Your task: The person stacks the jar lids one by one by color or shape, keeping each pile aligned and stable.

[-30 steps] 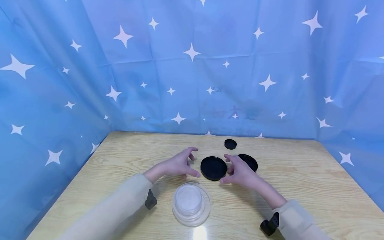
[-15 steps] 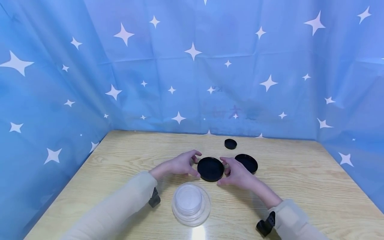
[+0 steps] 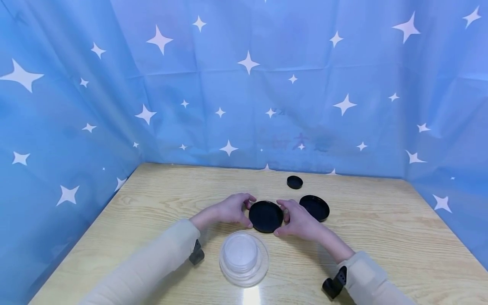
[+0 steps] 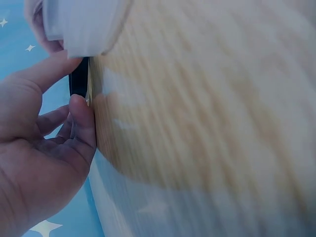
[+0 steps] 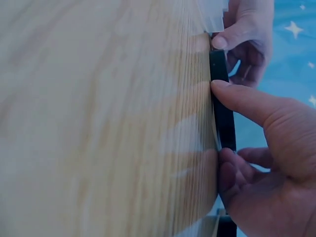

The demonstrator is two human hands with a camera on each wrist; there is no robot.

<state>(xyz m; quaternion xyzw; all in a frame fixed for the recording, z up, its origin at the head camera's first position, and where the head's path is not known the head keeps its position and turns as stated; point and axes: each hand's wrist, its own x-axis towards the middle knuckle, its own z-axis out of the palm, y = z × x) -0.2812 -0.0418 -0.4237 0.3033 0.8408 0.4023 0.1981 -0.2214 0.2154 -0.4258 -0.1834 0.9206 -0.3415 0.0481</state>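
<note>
A round black lid (image 3: 265, 217) with a low raised rim lies flat on the wooden table, between both hands. From its left side my left hand (image 3: 232, 210) holds the edge, thumb in front and forefinger behind. On the opposite edge my right hand (image 3: 301, 221) grips the rim with thumb and fingers spread along it. The right wrist view shows the lid's thin side (image 5: 225, 116) against the right thumb and fingertips. In the left wrist view the lid (image 4: 79, 80) is partly hidden behind clear plastic. Nearer the person stands a stack of clear round plastic containers (image 3: 241, 254).
A second black lid (image 3: 314, 208) lies just right of my right hand. Farther back is a smaller black lid (image 3: 295, 182). The wooden table (image 3: 400, 237) ends at a blue curtain (image 3: 244, 93) with white stars, behind and at both sides.
Both hands and the black lid between them have shifted slightly left. My left hand has come in from apart to the lid's edge. The other lids and the clear stack stay put.
</note>
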